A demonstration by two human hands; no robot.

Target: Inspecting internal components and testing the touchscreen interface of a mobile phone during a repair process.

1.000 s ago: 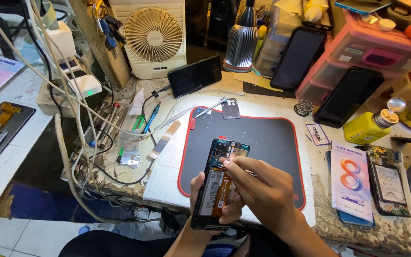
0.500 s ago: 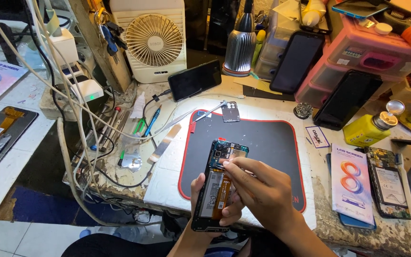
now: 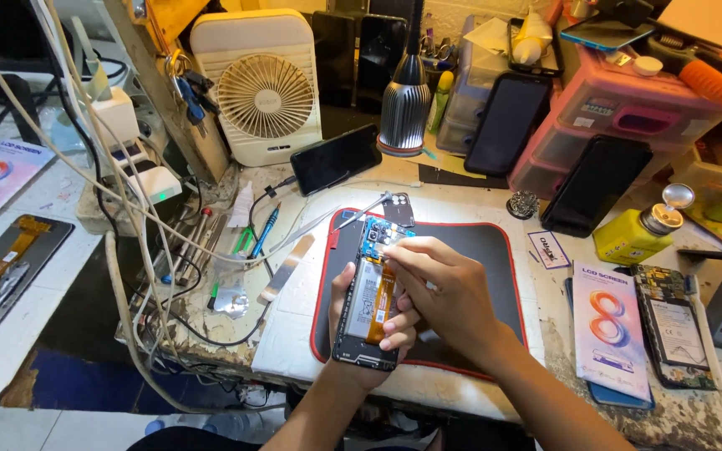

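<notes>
At the far left, on white tile, lies a flat display panel (image 3: 6,271) with an orange ribbon cable along its dark back. Right of it, pale cables (image 3: 85,167) loop over the chipped bench edge, past a white power adapter (image 3: 156,182) with a green light. Behind stands a cream plastic desk fan (image 3: 265,92) with a round ribbed grille. Near its foot lie a blue-handled screwdriver (image 3: 266,230) and a crumpled clear plastic bag (image 3: 231,292).

In the middle, a black mat (image 3: 495,250) with a red stitched border covers the bench. Above its left part the left hand (image 3: 361,313) cups an opened phone (image 3: 369,292) from beneath, fingers wrapped round its right edge; the back is off, showing a blue circuit board, a grey battery and an orange flex strip. The right hand (image 3: 444,288) rests on top, fingertips pinched together at the board's upper end; whether they grip anything small there I cannot tell. A ribbed metal lamp head (image 3: 404,104) shines down from behind.

Further right lean two glossy dark screens (image 3: 507,121), against pink plastic drawers (image 3: 628,108). Then come a yellow bottle (image 3: 637,234) with a metal cap, a white glossy screen box (image 3: 610,330) and another bare phone (image 3: 670,321).
</notes>
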